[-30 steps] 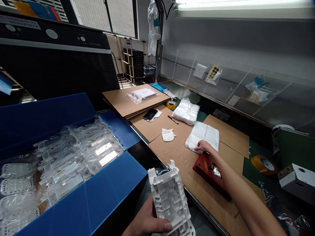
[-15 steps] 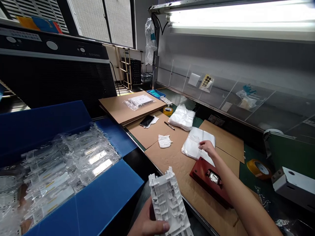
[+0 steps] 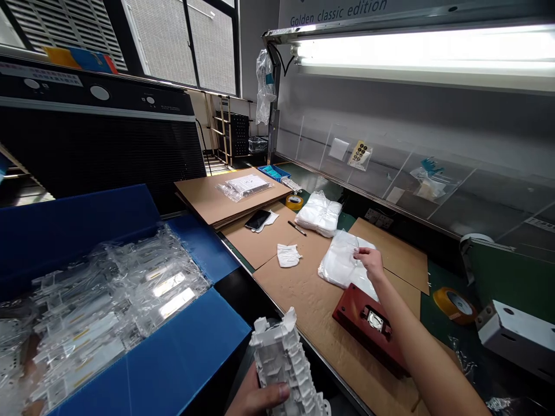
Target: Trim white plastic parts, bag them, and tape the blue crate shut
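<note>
My left hand [image 3: 259, 394] grips a white molded plastic part [image 3: 284, 361] with ribbed edges, thumb across its front. The part is tilted in front of the table edge, and its lower end runs towards the bottom of the picture. Over the stack of clear plastic bags [image 3: 340, 263], my right hand [image 3: 369, 260] has its thumb and fingers pinched together on the edge of a thin bag. Just below that wrist lies a dark red block-shaped fixture [image 3: 353, 312] with a recess holding a small metallic piece. My forearm covers part of the fixture.
A blue box [image 3: 191, 341] on the left holds several bagged plastic parts [image 3: 117, 300]. On the cardboard lie a second bag stack [image 3: 318, 212], a crumpled white glove-like piece [image 3: 288, 255], a pen [image 3: 297, 228] and a phone [image 3: 257, 219]. Tape [image 3: 454, 305] sits right.
The white part in my left hand has turned, showing more of its ribbed side. My right hand has shifted slightly right at the bag stack, its fingers pinched closer. The view has tilted up slightly.
</note>
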`<state>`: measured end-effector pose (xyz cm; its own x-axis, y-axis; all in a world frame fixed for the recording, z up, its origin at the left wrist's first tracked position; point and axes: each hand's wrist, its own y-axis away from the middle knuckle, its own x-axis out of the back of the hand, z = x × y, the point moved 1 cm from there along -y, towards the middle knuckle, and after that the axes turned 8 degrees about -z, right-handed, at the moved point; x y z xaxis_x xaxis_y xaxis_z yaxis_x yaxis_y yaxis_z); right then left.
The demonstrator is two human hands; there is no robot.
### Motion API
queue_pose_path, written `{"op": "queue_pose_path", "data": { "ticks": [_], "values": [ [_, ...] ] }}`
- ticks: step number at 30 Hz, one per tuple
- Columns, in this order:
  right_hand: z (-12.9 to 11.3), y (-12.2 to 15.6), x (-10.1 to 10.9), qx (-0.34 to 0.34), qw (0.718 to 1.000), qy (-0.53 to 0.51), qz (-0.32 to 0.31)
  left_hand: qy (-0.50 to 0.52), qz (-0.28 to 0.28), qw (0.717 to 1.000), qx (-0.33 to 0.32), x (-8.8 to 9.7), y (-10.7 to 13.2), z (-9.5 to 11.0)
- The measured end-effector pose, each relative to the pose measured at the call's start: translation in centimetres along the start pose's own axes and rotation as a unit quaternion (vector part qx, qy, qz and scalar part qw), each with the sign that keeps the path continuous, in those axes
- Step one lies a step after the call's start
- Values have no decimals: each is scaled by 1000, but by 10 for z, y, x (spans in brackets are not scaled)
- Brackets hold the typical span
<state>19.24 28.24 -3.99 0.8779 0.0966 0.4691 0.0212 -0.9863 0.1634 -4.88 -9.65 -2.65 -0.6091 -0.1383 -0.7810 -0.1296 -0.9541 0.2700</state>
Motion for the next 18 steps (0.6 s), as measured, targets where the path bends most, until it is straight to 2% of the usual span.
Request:
{"op": "queue_pose_path", "data": {
  "ticks": [5,9,13,18],
  "values": [
    [-9,24,1,12,997,-62,-44,0,-12,1000,19,-1,-4,0],
    [-20,60,1,48,989,-112,-84,-1,-21,1000,17,-1,-8,0],
    [-26,112,-3,80,976,-162,-120,-13,-8,999,37,-5,-18,-2],
    [-19,195,-28,73,965,-180,-179,-22,-26,999,3,-21,-35,0]
  ]
}}
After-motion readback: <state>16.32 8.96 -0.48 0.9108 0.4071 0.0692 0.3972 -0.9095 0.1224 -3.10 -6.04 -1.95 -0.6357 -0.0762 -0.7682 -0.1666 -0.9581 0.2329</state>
